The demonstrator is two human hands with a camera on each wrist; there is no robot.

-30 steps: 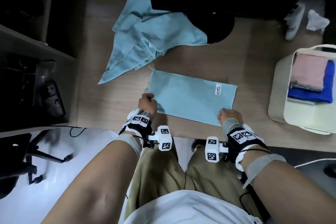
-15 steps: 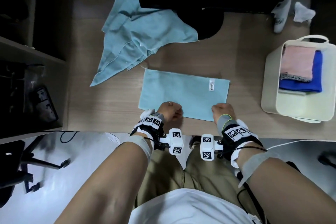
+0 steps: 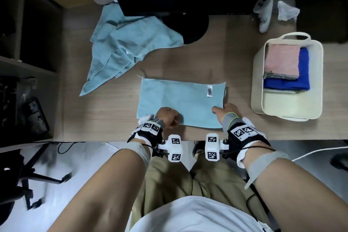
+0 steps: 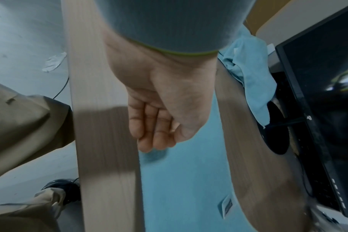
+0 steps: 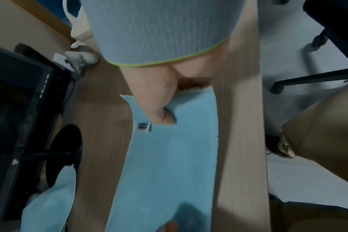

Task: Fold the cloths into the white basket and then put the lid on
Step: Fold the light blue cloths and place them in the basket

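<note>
A light blue cloth (image 3: pixel 180 101), folded into a flat rectangle with a white label, lies on the wooden desk (image 3: pixel 216 56). My left hand (image 3: pixel 167 118) sits over the cloth's near edge, towards its left. In the left wrist view its fingers (image 4: pixel 155 135) are curled into the palm with nothing in them, just above the cloth (image 4: pixel 181 180). My right hand (image 3: pixel 224 112) is at the near right corner. There its thumb (image 5: pixel 161 114) pinches the raised corner of the cloth (image 5: pixel 169 164). The white basket (image 3: pixel 257 81) stands at the right with folded pink and dark blue cloths inside.
A heap of crumpled light blue cloths (image 3: pixel 128 43) lies at the back left, beside the black monitor's round base (image 3: pixel 195 28). A white controller (image 3: pixel 264 13) and a crumpled tissue (image 3: pixel 287 10) lie behind the basket. The desk's front edge runs just under my wrists.
My left hand slid right along the cloth's near edge, from the left corner towards the middle. My right hand shifted to the right corner and took hold of it.
</note>
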